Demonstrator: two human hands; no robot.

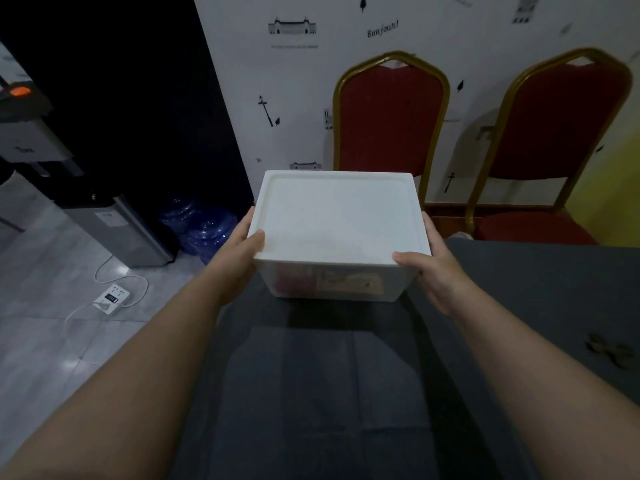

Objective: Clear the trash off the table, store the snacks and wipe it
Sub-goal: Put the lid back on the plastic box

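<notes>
A white plastic storage box (337, 220) with its lid on is held at the far left corner of the dark grey table (346, 393). Snack packets show faintly through its translucent front wall. My left hand (239, 254) grips the box's left side with the thumb on the lid. On the opposite side, my right hand (433, 268) grips the box, thumb over the lid's front corner. I cannot tell whether the box rests on the table or hangs just above it.
Two red chairs with gold frames (391, 123) (554, 140) stand against the wall behind the table. A small dark scrap (609, 351) lies near the table's right edge. On the floor to the left are a white power strip (112, 297), blue water bottles (204, 223) and a dispenser (114, 223).
</notes>
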